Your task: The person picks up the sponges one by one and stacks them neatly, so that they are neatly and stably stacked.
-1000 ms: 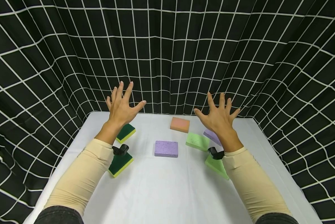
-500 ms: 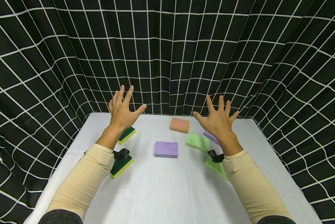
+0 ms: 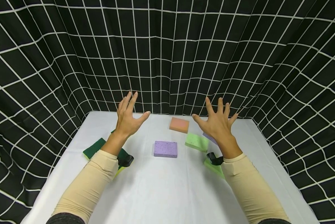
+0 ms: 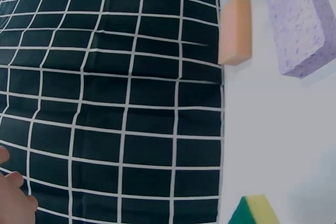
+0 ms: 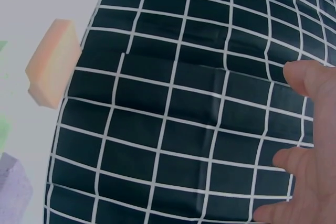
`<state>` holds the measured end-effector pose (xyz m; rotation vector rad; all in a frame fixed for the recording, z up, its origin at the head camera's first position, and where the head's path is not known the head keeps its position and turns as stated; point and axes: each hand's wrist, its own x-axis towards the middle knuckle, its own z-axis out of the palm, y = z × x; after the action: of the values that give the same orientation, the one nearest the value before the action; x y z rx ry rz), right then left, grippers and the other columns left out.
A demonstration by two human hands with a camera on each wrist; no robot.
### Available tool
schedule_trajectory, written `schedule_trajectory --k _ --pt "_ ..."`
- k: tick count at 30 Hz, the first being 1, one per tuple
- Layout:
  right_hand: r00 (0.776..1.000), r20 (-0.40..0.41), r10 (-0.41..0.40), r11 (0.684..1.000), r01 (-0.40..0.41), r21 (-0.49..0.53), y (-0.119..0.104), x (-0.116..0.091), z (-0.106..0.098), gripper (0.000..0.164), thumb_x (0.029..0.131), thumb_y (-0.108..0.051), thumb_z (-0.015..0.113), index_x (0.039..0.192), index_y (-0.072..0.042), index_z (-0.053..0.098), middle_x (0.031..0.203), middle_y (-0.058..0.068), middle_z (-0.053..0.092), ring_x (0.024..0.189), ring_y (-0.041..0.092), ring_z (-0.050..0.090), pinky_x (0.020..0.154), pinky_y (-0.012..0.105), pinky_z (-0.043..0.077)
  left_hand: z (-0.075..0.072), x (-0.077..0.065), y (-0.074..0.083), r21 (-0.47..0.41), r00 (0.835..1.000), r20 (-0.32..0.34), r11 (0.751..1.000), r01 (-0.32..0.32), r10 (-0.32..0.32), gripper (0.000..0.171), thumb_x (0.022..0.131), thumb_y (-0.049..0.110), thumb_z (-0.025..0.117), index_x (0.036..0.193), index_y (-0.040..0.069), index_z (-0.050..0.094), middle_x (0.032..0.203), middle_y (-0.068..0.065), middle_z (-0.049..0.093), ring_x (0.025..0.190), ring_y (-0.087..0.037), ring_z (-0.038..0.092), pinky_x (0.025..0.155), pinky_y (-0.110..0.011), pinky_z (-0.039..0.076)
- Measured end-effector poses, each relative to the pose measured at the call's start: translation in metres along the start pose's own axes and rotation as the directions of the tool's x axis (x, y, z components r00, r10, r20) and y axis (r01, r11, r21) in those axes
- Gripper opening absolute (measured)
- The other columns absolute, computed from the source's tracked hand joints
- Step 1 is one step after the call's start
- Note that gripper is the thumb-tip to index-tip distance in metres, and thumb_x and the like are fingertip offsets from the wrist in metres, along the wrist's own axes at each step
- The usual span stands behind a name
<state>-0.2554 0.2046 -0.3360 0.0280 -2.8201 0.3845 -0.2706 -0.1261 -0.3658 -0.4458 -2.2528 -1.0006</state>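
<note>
My left hand (image 3: 127,119) is held up above the left side of the table, fingers spread and nothing in it. Below its forearm lie green-and-yellow scrub sponges; one dark green sponge (image 3: 95,147) shows left of the wrist, another is partly covered by the wrist. Over the right side hovers my right hand (image 3: 217,119), also with spread fingers and holding nothing. Under it are a light green sponge (image 3: 196,142), a purple sponge mostly hidden by the wrist, and a second green sponge (image 3: 214,168). Between the hands sits a purple sponge (image 3: 165,149), with an orange sponge (image 3: 179,125) behind it.
A white cloth covers the table (image 3: 162,193). Black curtains (image 3: 162,56) with a white grid surround it at the back and on both sides. Each wrist wears a small black camera, such as the left camera (image 3: 126,161).
My left hand has shifted right and a little toward me, uncovering the dark green sponge at the left. My right hand has lowered slightly. The sponges have stayed in place.
</note>
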Motion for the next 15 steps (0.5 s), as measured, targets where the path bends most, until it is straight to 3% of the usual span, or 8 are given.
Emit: schedule_trajectory --k 10,15 --pt "1.000 0.007 0.006 1.000 -0.006 0.016 -0.001 -0.003 0.005 0.095 0.082 -0.081 0.036 0.157 -0.026 0.013 0.158 0.022 -0.004 0.140 0.046 -0.011 0.095 0.073 -0.017 0.022 -0.022 -0.002 -0.116 1.000 0.002 0.993 -0.023 0.023 0.078 0.083 0.035 0.071 0.150 0.013 0.036 0.154 -0.007 0.029 0.138 -0.030 0.024 0.105 -0.055 0.026" --pt "1.000 0.015 0.003 1.000 -0.004 0.021 -0.002 -0.005 0.007 0.095 0.082 -0.080 0.038 0.157 -0.027 0.012 0.158 0.022 -0.004 0.140 0.046 -0.011 0.095 0.073 -0.016 0.033 -0.034 -0.005 -0.145 1.000 0.023 0.989 0.003 0.001 0.076 0.083 0.035 0.070 0.149 0.013 0.038 0.153 -0.005 0.031 0.137 -0.026 0.027 0.104 -0.054 0.030"
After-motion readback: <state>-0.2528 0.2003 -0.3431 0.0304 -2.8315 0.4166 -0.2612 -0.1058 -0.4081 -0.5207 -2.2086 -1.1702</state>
